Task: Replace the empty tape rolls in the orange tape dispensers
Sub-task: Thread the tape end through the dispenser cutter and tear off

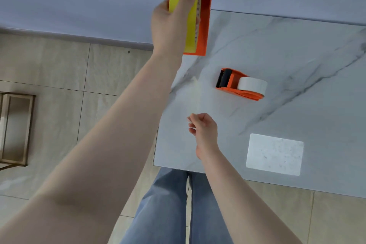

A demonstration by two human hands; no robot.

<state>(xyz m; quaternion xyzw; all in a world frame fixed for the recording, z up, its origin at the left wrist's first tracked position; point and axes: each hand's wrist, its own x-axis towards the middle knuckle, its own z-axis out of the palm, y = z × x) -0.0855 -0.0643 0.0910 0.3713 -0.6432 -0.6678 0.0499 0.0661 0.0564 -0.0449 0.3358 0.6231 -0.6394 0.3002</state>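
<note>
My left hand (170, 25) is raised high over the table's far left corner and grips an orange tape dispenser (205, 25) with a yellow tape roll (191, 31) mounted in it. A thin strip of pale tape (196, 93) stretches down from it, faint and blurred. My right hand (204, 128) is lower, over the table's near left part, with fingers pinched on the strip's end. A second orange tape dispenser (229, 81) lies on the marble table (297, 55); it carries a white tape roll (252, 84) and a black roller at its toothed end.
A white rectangular patch (275, 154) lies flat on the table near its front edge. The table's left edge runs just beside my right hand. A wooden frame (15, 128) stands on the tiled floor at far left. My legs in jeans (168, 204) are below.
</note>
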